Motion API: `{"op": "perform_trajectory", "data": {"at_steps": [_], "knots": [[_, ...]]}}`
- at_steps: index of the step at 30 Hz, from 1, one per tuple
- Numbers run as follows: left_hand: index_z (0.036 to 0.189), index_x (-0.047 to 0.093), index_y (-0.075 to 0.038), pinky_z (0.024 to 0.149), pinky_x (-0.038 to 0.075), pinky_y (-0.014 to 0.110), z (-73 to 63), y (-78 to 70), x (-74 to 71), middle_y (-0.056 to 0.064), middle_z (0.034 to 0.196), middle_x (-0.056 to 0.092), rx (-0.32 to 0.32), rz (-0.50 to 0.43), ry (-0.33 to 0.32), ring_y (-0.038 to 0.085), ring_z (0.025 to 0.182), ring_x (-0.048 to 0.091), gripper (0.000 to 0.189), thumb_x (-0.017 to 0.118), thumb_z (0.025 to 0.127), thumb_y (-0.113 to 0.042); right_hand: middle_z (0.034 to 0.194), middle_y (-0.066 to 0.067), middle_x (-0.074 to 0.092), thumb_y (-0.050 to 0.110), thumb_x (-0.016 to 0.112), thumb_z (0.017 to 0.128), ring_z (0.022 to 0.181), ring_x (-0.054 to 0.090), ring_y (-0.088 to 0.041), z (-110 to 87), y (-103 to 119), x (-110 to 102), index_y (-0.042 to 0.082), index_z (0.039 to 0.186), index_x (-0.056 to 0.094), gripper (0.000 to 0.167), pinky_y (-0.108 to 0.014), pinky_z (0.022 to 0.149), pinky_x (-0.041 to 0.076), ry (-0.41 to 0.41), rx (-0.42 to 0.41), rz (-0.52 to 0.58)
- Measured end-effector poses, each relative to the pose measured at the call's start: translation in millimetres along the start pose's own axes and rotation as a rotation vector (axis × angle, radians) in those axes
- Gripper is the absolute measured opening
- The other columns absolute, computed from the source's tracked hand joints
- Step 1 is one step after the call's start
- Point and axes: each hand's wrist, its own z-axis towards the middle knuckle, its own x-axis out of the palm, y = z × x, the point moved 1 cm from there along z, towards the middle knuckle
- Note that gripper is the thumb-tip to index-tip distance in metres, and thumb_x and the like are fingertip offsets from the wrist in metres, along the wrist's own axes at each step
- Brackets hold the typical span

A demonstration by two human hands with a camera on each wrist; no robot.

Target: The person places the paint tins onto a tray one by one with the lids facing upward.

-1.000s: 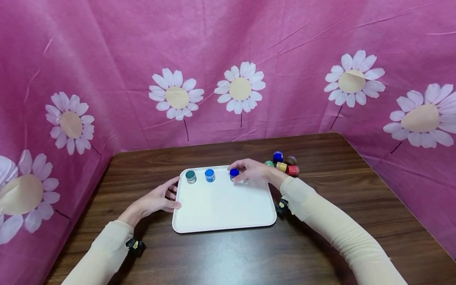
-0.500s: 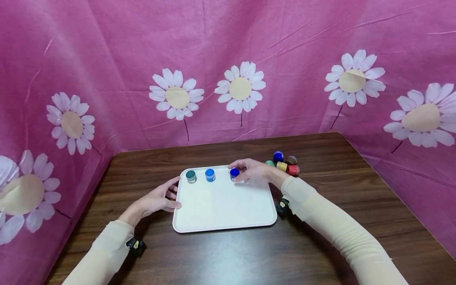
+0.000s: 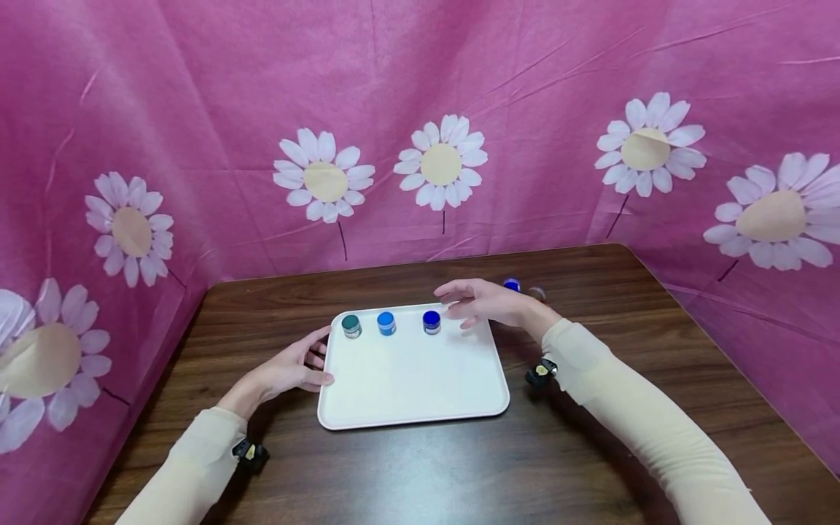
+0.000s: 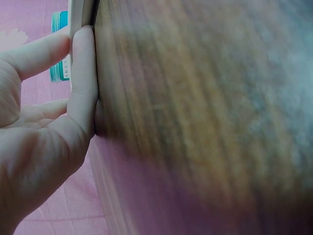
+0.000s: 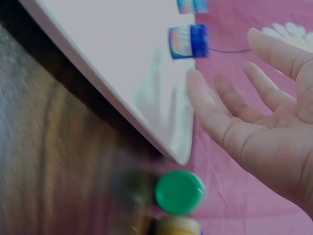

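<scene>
A white tray (image 3: pixel 413 379) lies on the table with three small paint jars in a row along its far side: dark green (image 3: pixel 351 326), light blue (image 3: pixel 386 323) and dark blue (image 3: pixel 431 322). My left hand (image 3: pixel 289 368) touches the tray's left edge, thumb and fingers spread along it; the left wrist view has the thumb (image 4: pixel 84 63) straight against the rim. Over the tray's far right corner, my right hand (image 3: pixel 485 300) holds nothing, its fingers loose and apart. In the right wrist view its fingertips are close to the dark blue jar but apart from it.
Beyond my right hand stand another dark blue jar (image 3: pixel 512 284) and a brown one (image 3: pixel 537 293). A green-lidded jar (image 5: pixel 179 192) and a yellowish jar (image 5: pixel 178 226) show beside the tray's corner in the right wrist view. A pink flowered cloth (image 3: pixel 525 219) hangs behind the wooden table (image 3: pixel 420 474).
My right hand has let go of the dark blue jar on the tray and moved right and up, covering some of the jars off the tray. The left hand stays at the edge.
</scene>
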Motion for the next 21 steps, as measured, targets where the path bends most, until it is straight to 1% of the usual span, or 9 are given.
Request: {"op": "perform_trajectory", "data": {"at_steps": [4,8,12,16,19,21], "knots": [[0.162,0.011,-0.005,0.080,0.060,0.045,-0.3,0.3,-0.3,0.024,0.127,0.032,-0.001,0.001,0.001,0.029,0.106,0.047,0.101,0.074,0.085,0.008,0.155,-0.023,0.036,0.012,0.067,0.098,0.136,0.043,-0.043,-17.0,6,-13,0.002,0.153,0.038,0.063,-0.057,0.091,0.055,0.000,-0.008,0.067],[0.162,0.011,-0.005,0.080,0.060,0.045,-1.0,0.4,-0.8,0.024,0.128,0.032,-0.004,0.000,0.002,0.028,0.106,0.047,0.100,0.075,0.086,0.007,0.157,-0.024,0.033,0.012,0.067,0.098,0.136,0.041,-0.048,-32.3,5,-27,0.003,0.152,0.039,0.062,-0.060,0.089,0.055,-0.029,-0.005,0.083],[0.162,0.011,-0.005,0.081,0.060,0.045,-1.3,0.1,-0.9,0.024,0.128,0.033,-0.003,-0.002,0.001,0.029,0.106,0.048,0.101,0.075,0.086,0.007,0.157,-0.023,0.033,0.010,0.067,0.099,0.131,0.045,-0.050,-43.8,-5,-41,0.002,0.153,0.038,0.062,-0.061,0.087,0.055,-0.069,0.003,0.086],[0.162,0.011,-0.005,0.080,0.060,0.045,-1.7,-0.7,0.0,0.024,0.128,0.033,0.001,0.002,0.002,0.030,0.107,0.048,0.101,0.075,0.086,0.006,0.158,-0.023,0.031,0.011,0.067,0.099,0.129,0.048,-0.048,-56.8,-17,-56,0.001,0.153,0.036,0.064,-0.061,0.090,0.053,-0.093,0.004,0.106],[0.162,0.012,-0.006,0.080,0.060,0.045,-2.4,-1.3,0.8,0.024,0.128,0.033,-0.001,0.002,0.000,0.030,0.107,0.048,0.100,0.075,0.086,0.007,0.157,-0.024,0.032,0.014,0.066,0.100,0.128,0.050,-0.045,-68.6,-24,-67,0.002,0.153,0.036,0.062,-0.058,0.090,0.055,-0.117,0.009,0.100],[0.162,0.012,-0.006,0.080,0.060,0.045,-2.8,-1.6,1.3,0.024,0.128,0.033,-0.002,-0.001,-0.001,0.030,0.107,0.047,0.100,0.075,0.086,0.007,0.154,-0.026,0.035,0.016,0.065,0.101,0.124,0.054,-0.044,-76.2,-29,-75,0.002,0.153,0.036,0.061,-0.054,0.087,0.057,-0.142,0.020,0.095]]}}
